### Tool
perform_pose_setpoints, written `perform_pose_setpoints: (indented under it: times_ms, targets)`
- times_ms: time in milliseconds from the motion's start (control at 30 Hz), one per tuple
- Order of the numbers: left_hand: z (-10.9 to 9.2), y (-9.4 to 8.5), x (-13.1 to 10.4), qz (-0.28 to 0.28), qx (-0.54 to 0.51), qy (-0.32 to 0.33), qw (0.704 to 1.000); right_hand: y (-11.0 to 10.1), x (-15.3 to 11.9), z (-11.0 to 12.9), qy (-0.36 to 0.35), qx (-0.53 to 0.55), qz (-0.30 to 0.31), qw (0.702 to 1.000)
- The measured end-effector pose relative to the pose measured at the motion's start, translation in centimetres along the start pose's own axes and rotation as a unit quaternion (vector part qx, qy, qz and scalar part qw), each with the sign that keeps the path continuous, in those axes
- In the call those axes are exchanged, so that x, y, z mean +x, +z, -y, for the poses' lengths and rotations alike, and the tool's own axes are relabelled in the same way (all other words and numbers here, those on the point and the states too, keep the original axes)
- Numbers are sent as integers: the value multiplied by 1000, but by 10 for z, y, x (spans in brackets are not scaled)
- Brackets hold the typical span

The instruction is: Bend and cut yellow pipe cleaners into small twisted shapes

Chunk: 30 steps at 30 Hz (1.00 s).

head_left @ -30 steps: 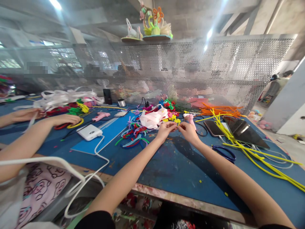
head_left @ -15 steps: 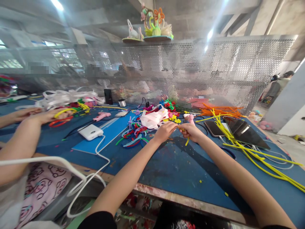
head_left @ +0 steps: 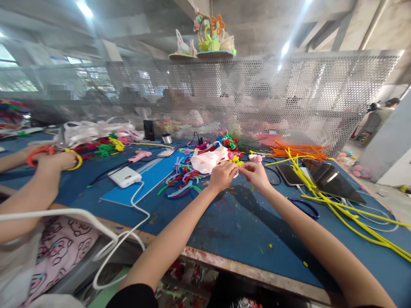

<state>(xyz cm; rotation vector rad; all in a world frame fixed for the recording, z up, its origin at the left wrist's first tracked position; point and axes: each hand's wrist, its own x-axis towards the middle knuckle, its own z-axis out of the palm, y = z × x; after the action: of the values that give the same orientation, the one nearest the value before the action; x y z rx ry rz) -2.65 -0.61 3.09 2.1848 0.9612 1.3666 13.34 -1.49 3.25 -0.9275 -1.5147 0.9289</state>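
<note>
Over the middle of the table, my left hand (head_left: 222, 176) and my right hand (head_left: 257, 174) work close together, fingertips almost meeting. Both are closed in a pinch. A bit of yellow pipe cleaner (head_left: 253, 188) shows below my right fingers; most of it is hidden. What my left fingers hold is too small to make out. Just behind the hands lie small yellow shaped pieces (head_left: 236, 161) and a white plastic bag (head_left: 210, 158). A pink glue gun (head_left: 257, 159) is partly hidden behind my right hand.
Long yellow pipe cleaners (head_left: 340, 214), a phone (head_left: 289, 174), a tablet (head_left: 334, 177) and blue-handled scissors (head_left: 306, 208) lie right. Orange stems (head_left: 298, 150) are behind. Left are coloured pipe cleaners (head_left: 184, 179), a white power bank (head_left: 124, 176) and a co-worker's hand (head_left: 59, 160) near orange-handled scissors (head_left: 38, 155).
My right fingers have shifted from a wrapped grip to a pinch, and less yellow pipe cleaner shows beneath them. The co-worker's hands have raised the orange-handled scissors and moved left.
</note>
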Motion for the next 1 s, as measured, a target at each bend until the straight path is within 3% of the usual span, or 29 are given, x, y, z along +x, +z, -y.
perform_pose_setpoints:
  times_ms: [167,333,667,867,1000]
  targets:
    - [-1,10,3,59,-116,-88,988,-7,-5,2,-102,-67,30,992]
    - [6,16,2,106,-178,-141,968,-15,-2,-5,-111,-96,80,986]
    - [11,15,2,92,-126,-97,983,-16,7,-18,-25,-114,81,990]
    - [11,7,3,102,-84,-84,988,-20,9,-17,-66,-230,125,963]
    - [16,10,3,114,-93,-100,984,-18,2,-15,-119,-322,120,931]
